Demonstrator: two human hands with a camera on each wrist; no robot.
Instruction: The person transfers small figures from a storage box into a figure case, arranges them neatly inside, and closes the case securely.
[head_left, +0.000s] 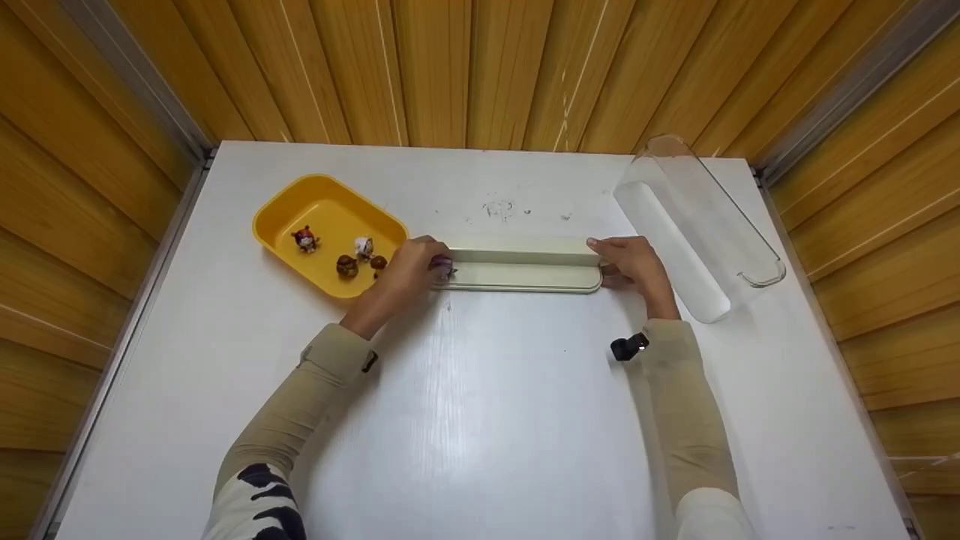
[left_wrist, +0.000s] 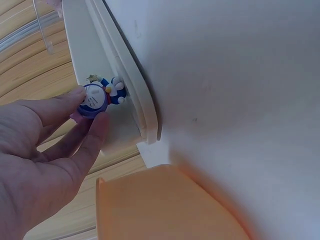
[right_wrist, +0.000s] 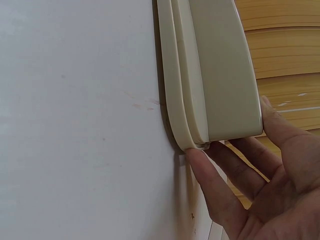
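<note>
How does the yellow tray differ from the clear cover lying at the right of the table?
The yellow tray is opaque, short and rounded; the clear cover is see-through, long and narrow. The yellow tray holds small figures and sits left of the cream base, by the left hand; the clear cover holds nothing and lies beyond the right hand. Both rest on the white table.

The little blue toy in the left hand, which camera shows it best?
The left wrist view: the blue cat figurine is close and clear, pinched by fingers. The head view shows only a purple speck; the right wrist view shows none.
</note>
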